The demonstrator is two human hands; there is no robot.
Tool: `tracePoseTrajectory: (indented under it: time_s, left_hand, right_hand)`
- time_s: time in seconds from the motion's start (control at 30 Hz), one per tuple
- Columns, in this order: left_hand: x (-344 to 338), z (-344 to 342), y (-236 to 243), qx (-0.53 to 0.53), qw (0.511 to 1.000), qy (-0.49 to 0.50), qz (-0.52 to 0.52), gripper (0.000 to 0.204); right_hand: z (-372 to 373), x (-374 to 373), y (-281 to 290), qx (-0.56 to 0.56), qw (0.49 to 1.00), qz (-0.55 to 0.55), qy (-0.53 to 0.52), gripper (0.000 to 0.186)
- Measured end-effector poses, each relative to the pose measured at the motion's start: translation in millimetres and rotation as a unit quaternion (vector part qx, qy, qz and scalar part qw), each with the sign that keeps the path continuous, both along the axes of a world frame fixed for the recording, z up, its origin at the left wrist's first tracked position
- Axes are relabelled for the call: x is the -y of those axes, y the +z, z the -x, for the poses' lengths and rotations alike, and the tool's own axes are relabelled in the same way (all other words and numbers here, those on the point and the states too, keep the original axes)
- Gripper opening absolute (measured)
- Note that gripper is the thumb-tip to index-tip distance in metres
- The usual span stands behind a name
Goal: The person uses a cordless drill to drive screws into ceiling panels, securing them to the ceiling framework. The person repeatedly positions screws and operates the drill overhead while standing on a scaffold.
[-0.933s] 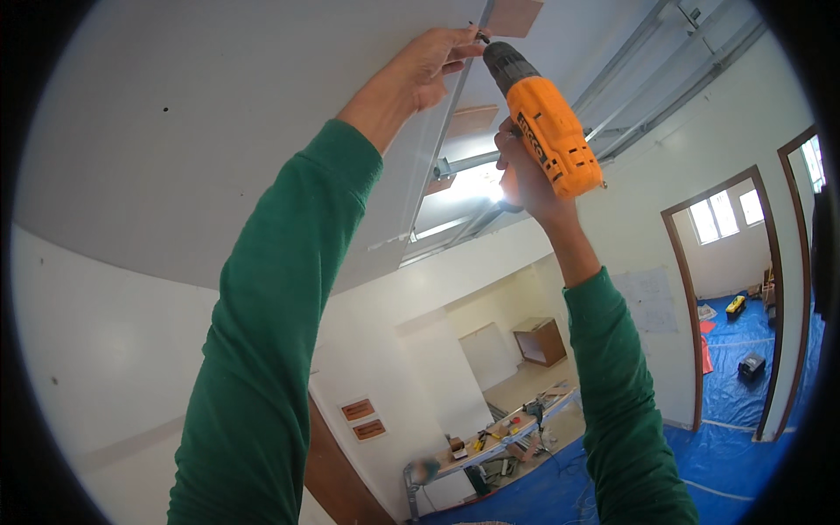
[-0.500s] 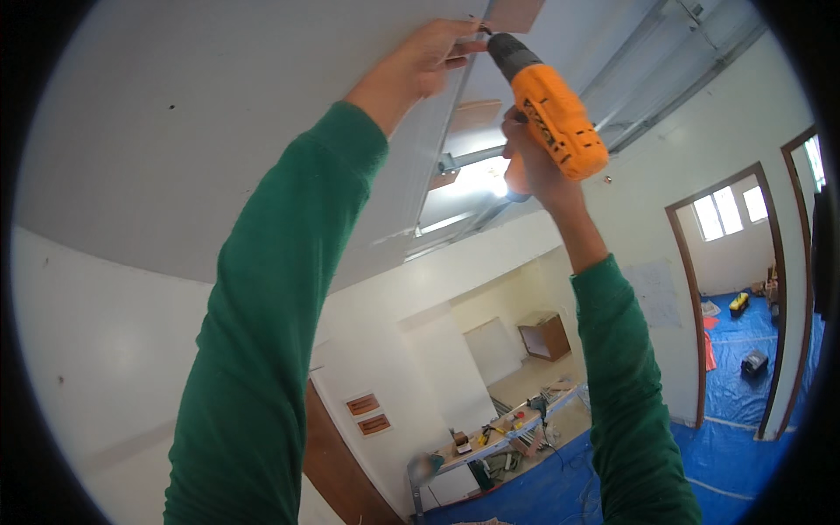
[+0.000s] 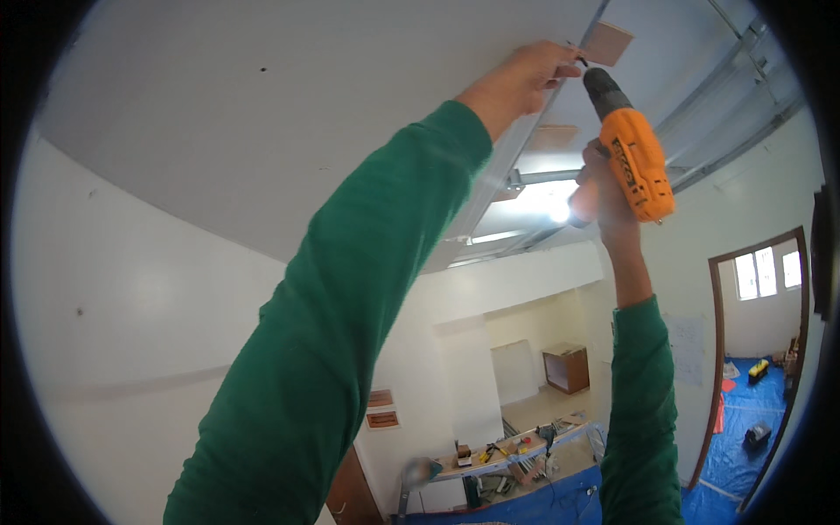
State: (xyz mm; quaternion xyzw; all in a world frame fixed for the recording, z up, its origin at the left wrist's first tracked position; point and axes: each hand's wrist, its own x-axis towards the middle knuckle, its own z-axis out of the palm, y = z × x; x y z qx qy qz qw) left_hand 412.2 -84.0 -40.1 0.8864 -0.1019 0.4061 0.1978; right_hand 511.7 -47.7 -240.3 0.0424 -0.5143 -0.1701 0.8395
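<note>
Overhead, my right hand [image 3: 608, 188] grips an orange and black cordless drill [image 3: 634, 162] by its handle, the chuck pointing up and to the left. My left hand [image 3: 529, 79] is raised to the edge of a grey ceiling panel [image 3: 350, 96]. Its fingertips are pinched on what looks like a small dark screw [image 3: 584, 61], right at the drill's tip; the fingers partly hide it. A flat brown board piece [image 3: 608, 44] sits beside the panel edge, just past the drill's nose.
Metal ceiling framing [image 3: 735, 70] and a bright lamp [image 3: 556, 197] show in the open ceiling. Below, a workbench [image 3: 446, 468] carries tools and scraps. A brown cabinet box [image 3: 566, 367] stands farther back. Blue sheeting [image 3: 735, 446] covers the floor through a doorway [image 3: 717, 350].
The view has shifted, so both hands and the drill appear farther right and slightly lower. The drill's tip stays at my left fingertips, and both grips are the same.
</note>
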Motion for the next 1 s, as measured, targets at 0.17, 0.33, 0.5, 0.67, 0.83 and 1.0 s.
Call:
tracePoseTrajectory:
  time_s: [0.17, 0.33, 0.5, 0.67, 0.83, 1.0]
  left_hand:
    - [8, 1, -13, 0.006, 0.999, 0.032, 0.02, 0.023]
    - [2, 2, -3, 0.028, 0.999, 0.041, 0.003, 0.023]
    - [-4, 0, 4, -0.025, 0.998, 0.054, -0.014, 0.032]
    - [-10, -1, 8, -0.043, 0.998, 0.039, -0.006, 0.036]
    - [-10, -4, 11, -0.036, 0.999, 0.026, -0.017, 0.036]
    - [3, 3, -3, -0.016, 0.997, 0.071, 0.028, 0.032]
  right_hand:
    - [-7, -6, 5, 0.019, 0.999, -0.038, -0.014, 0.011]
    - [-10, -14, 9, 0.032, 0.999, -0.035, -0.021, 0.01]
    - [-7, -4, 4, 0.031, 0.998, -0.048, -0.007, 0.009]
    - [-14, -9, 5, 0.037, 0.998, -0.039, -0.035, 0.008]
    - [-16, -10, 7, 0.034, 0.997, -0.045, -0.046, 0.008]
    - [-16, -9, 6, 0.041, 0.998, -0.025, -0.05, 0.007]
